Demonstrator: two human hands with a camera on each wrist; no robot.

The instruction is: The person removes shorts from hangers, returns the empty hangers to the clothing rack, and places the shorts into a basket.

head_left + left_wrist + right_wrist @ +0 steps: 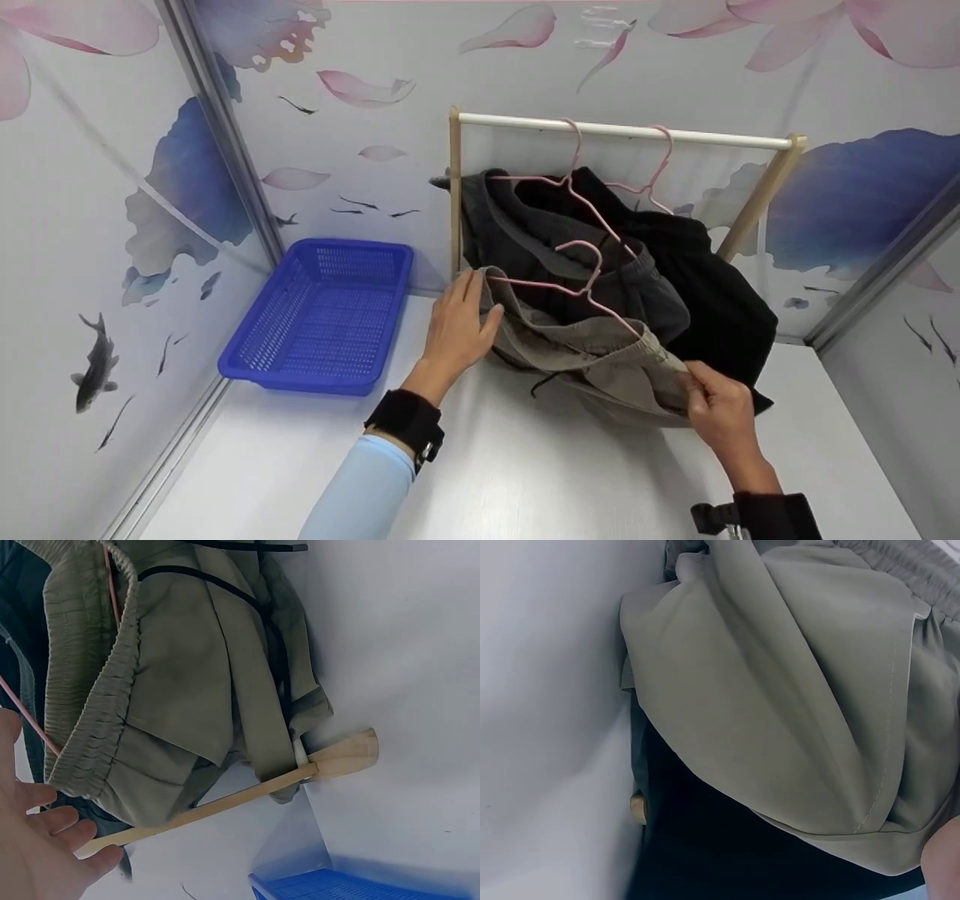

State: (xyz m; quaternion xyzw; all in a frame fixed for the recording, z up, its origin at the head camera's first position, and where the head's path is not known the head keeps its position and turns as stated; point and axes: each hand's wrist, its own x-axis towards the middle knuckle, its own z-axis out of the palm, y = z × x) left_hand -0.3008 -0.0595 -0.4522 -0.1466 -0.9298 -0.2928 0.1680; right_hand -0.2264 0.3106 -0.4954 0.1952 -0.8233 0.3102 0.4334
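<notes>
Khaki elastic-waist shorts [622, 382] with a black drawstring hang from a pink hanger [544, 284], whose hook is off the rail. My left hand [459, 322] touches the left end of the waistband, fingers straight and thumb apart; in the left wrist view its fingers are loosely extended beside the waistband [94, 735]. With my right hand [724, 409] I pinch the shorts' right side between thumb and fingers. Only a bit of that hand shows at the right wrist view's edge. Behind are a dark grey garment [517, 217] and a black garment [731, 315].
A wooden rack with a white rail [517, 122] stands against the back wall, two pink hangers hooked on it. Left of it sits a blue plastic basket [390, 330] on the white table [480, 480]. Patterned panels enclose the table at the back and sides.
</notes>
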